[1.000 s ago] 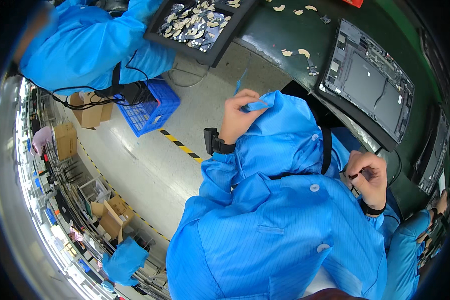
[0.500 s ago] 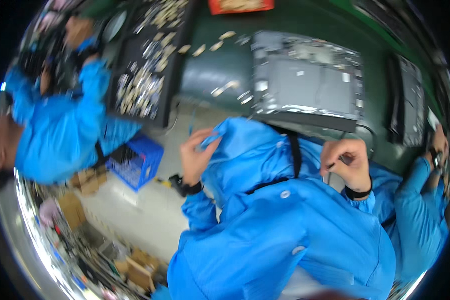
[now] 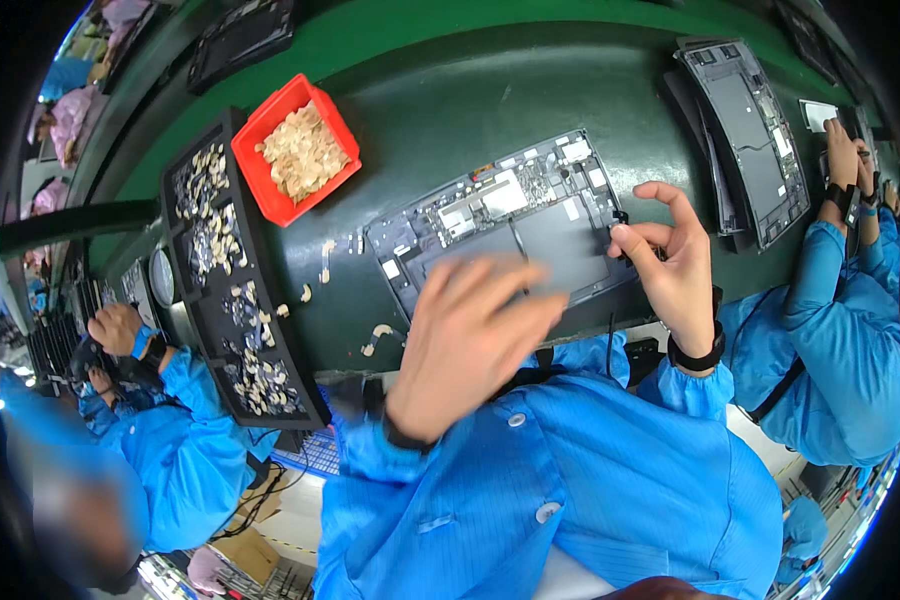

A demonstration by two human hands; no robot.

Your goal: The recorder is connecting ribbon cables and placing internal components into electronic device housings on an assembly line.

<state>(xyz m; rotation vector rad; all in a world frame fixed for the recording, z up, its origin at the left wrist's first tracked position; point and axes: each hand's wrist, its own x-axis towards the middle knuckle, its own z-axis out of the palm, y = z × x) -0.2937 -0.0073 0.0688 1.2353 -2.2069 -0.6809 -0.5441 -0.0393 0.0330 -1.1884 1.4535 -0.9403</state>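
Note:
On the green bench before me lies an opened laptop-like chassis (image 3: 570, 213), grey, with a circuit board along its far side and flat dark panels nearer me. My left hand (image 3: 475, 345) hovers over its near left part, fingers stretched out and blurred by motion, nothing visible in them. At the chassis's right edge, my right hand (image 3: 678, 265) pinches a small black part (image 3: 620, 220) between thumb and fingers. Whether that part touches the chassis I cannot tell. Several small pale-and-silver curved pieces (image 3: 327, 262) lie to the left of the chassis.
A red bin (image 3: 347, 165) of pale pieces stands at the far left, beside a black compartment tray (image 3: 205, 330) holding more pieces. Stacked grey chassis (image 3: 760, 150) rest on the right. Co-workers in blue sit on both sides, one person's hand (image 3: 118, 328) near the tray.
My view has swung up and turned toward the bench. Both hands have moved from above my lap to the chassis, the left across its near side, the right to its right edge.

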